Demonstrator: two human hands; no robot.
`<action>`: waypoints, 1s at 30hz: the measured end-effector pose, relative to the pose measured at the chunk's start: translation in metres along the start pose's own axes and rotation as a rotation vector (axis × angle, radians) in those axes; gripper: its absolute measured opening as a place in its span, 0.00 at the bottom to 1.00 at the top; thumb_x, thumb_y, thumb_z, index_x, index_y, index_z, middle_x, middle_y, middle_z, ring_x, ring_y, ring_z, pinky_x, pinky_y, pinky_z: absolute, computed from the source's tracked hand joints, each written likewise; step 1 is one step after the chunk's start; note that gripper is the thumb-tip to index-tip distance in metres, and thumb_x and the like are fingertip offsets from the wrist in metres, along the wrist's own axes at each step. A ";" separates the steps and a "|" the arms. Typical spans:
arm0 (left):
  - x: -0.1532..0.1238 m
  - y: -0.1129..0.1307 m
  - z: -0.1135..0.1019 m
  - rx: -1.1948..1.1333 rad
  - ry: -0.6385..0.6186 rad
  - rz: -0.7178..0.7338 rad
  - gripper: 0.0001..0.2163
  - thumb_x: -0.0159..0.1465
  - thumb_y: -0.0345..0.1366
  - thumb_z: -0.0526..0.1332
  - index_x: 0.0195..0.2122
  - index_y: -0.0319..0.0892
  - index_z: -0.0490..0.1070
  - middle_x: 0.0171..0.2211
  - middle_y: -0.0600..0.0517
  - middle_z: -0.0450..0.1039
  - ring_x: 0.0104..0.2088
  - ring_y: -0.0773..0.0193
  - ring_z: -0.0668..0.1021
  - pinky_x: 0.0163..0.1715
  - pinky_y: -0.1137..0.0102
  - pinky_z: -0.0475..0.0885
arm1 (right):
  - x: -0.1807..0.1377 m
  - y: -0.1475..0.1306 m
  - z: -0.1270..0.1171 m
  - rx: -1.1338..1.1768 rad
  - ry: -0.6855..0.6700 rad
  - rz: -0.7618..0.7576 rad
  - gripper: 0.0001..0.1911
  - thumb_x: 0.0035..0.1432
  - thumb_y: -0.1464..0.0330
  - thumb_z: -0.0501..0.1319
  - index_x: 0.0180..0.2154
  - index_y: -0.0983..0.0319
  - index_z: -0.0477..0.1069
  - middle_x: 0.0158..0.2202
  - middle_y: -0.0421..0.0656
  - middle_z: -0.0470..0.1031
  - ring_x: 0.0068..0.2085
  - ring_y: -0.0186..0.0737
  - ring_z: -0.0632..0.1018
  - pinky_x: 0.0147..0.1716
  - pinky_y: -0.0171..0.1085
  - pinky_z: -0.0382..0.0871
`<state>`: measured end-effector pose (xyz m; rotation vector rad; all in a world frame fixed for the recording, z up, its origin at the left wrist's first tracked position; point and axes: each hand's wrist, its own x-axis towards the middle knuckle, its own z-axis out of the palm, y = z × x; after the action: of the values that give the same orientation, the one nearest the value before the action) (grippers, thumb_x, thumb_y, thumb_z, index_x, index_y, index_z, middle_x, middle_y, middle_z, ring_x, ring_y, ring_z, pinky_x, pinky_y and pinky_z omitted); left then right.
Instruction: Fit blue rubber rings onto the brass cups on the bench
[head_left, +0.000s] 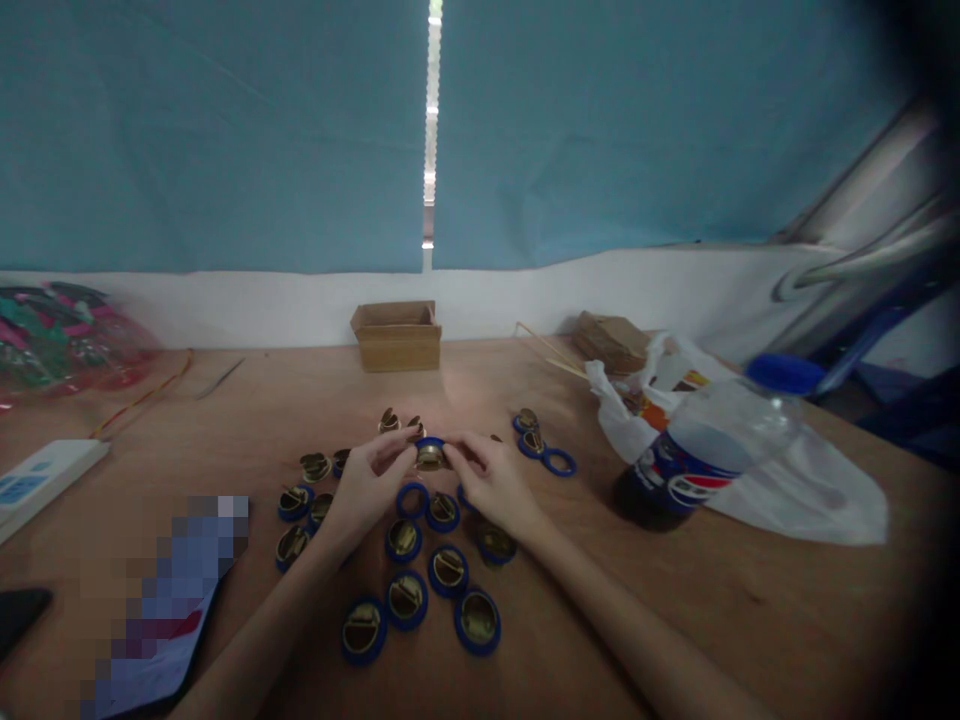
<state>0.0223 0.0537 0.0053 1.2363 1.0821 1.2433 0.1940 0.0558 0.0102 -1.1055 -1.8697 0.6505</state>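
Between my two hands is a round gold-coloured metal piece with a blue ring [430,455], pinched at its sides. My left hand [376,475] grips its left edge with thumb and fingers. On the opposite edge, the fingertips of my right hand [491,478] press it. Several similar round pieces [406,598] lie on the wooden table below my hands, gold inside blue rims, some with a bar across. A bare blue ring [412,499] lies just under the held piece. Two gold pieces [389,421] without visible blue rims sit beyond my left fingers. My wrists partly cover other pieces.
An open cardboard box [397,340] stands at the back. To the right are a cola bottle [701,455], a white plastic bag [810,500] and a blue ring [559,462]. On the left lie a phone [172,620], a white power strip [52,480] and plastic-wrapped items [71,335].
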 end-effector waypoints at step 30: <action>0.010 0.002 -0.006 -0.134 0.336 0.073 0.22 0.50 0.41 0.69 0.43 0.36 0.68 0.37 0.46 0.75 0.41 0.59 0.78 0.47 0.62 0.70 | 0.024 0.034 0.033 -0.259 -0.207 0.229 0.12 0.48 0.67 0.68 0.33 0.63 0.68 0.23 0.37 0.68 0.26 0.34 0.69 0.25 0.33 0.56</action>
<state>0.0171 0.0636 0.0076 0.9946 1.1772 1.5931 0.1740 0.0928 -0.0223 -1.4838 -2.0640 0.6851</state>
